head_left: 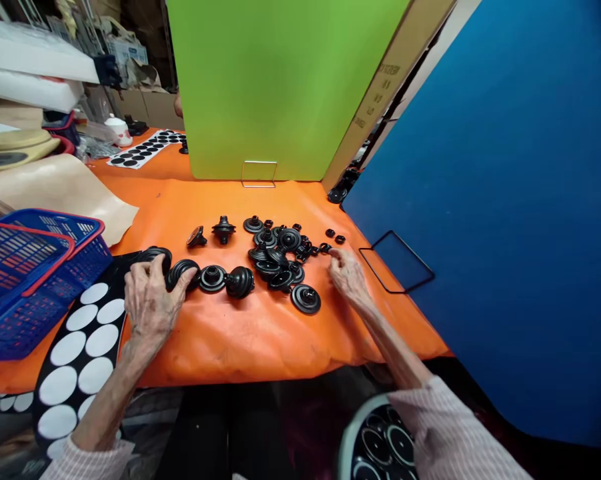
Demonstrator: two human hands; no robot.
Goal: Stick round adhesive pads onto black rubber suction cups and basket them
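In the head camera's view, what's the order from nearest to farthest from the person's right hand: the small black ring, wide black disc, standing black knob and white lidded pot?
From the right hand:
1. Small black ring, just beyond the fingertips.
2. Wide black disc, to the hand's left.
3. Standing black knob, farther left, past the pile.
4. White lidded pot, far back left.

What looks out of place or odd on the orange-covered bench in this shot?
One black moulded part lies tipped on its side, apart from the jumbled heap of similar parts. The orange sheet is wrinkled along its near edge. Nothing looks broken.
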